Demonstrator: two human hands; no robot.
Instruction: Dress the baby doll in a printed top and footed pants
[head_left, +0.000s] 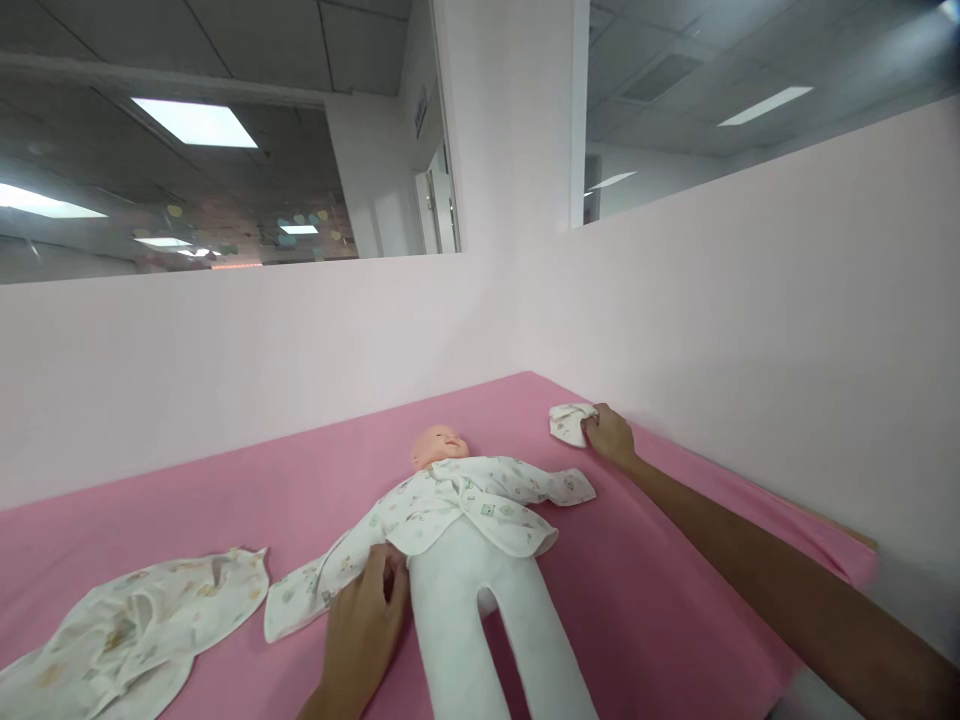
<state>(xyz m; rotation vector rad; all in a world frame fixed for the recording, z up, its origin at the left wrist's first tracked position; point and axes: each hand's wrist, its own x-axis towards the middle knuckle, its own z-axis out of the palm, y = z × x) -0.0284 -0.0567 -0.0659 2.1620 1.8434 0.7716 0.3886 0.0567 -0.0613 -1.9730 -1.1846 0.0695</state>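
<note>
A baby doll [465, 560] lies on its back on a pink table cover [660, 600], wearing a white patterned jacket [465, 505]. My left hand [367, 620] rests by the doll's hip, its fingers curled on the jacket's lower edge. My right hand [609, 435] is stretched far out to the right and is closed on a small white cloth [570, 422] that lies near the back corner.
A second white patterned garment [142, 625] lies crumpled at the front left. Pale pink partition walls [750, 330] close off the back and right sides of the table. Above them are office windows and ceiling lights.
</note>
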